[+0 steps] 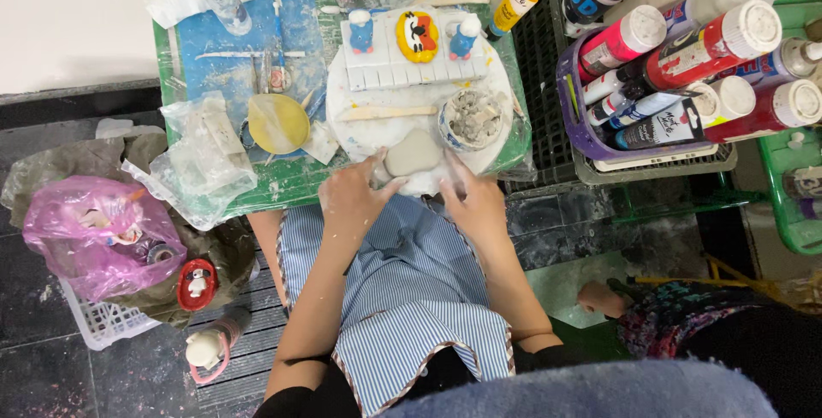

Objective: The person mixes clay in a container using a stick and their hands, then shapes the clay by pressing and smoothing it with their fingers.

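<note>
A person in a striped apron is pressing a slab of grey clay on a round white board at the near edge of the green counter. The left hand and right hand are flanking the slab, fingers open and touching its edges. Painted figurines are standing behind it, a cup of clay scraps just beside.

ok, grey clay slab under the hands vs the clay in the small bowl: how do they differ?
The grey clay slab is one smooth, flattened piece lying on the round white board; the clay in the small bowl is broken, rough lumps held inside a container. The left hand and right hand touch the slab only. Both are pale grey.
</note>
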